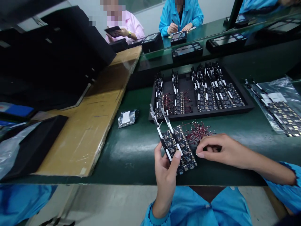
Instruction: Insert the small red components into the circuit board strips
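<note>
My left hand [166, 171] grips a black circuit board panel [188, 149] by its lower left side, the thumb lying on its face. Long dark strips with white labels stick up past the panel's upper edge. Just right of the panel is my right hand [213, 149], thumb and fingertips pressed together; whatever they may pinch is too small to make out. Behind that hand lies a loose pile of small parts with red and black wires [199, 131]. A black tray [169, 117] beyond holds several similar panels in rows, some with red wires on them.
At right lies a clear bag [275, 124] with more boards on it. A small silvery packet [128, 117] sits left of the tray. Cardboard [103, 119] and a large black panel [54, 56] fill the left. Across the bench, two people handle things near black trays [187, 51].
</note>
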Tool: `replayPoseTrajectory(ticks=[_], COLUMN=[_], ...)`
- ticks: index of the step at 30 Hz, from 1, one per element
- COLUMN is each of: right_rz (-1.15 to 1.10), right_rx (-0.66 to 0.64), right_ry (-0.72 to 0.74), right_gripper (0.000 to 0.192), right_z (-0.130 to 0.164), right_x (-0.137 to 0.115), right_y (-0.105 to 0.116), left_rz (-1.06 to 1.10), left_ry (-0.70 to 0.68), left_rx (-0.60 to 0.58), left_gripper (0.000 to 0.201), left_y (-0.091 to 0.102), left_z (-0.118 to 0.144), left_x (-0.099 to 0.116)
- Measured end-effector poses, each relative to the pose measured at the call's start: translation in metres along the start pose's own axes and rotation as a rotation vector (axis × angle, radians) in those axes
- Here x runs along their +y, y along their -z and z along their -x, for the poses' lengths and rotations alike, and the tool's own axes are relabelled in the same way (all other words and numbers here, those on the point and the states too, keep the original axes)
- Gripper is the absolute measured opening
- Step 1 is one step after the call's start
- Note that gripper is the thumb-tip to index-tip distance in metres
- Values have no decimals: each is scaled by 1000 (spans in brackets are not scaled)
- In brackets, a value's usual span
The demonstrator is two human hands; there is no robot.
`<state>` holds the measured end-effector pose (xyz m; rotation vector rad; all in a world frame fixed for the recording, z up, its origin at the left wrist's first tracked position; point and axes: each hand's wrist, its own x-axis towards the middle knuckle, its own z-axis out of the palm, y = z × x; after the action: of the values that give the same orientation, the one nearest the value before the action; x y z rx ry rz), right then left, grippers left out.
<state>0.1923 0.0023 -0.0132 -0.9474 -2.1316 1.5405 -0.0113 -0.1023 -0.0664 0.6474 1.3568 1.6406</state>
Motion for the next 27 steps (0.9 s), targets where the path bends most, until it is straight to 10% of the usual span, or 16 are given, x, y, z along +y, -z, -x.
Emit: replayPoseTrajectory(ticks=[27], right_rz=[41], right_rx=[79], right_ry=[-39], right_gripper=[13], right_z=[-5], right_x=[0], right_y=[-5], left_rz=[-54], left_ry=[57], left_rx=[-104], left_gripper=[72], left_y=[0], left_z=[5], left_x=[4])
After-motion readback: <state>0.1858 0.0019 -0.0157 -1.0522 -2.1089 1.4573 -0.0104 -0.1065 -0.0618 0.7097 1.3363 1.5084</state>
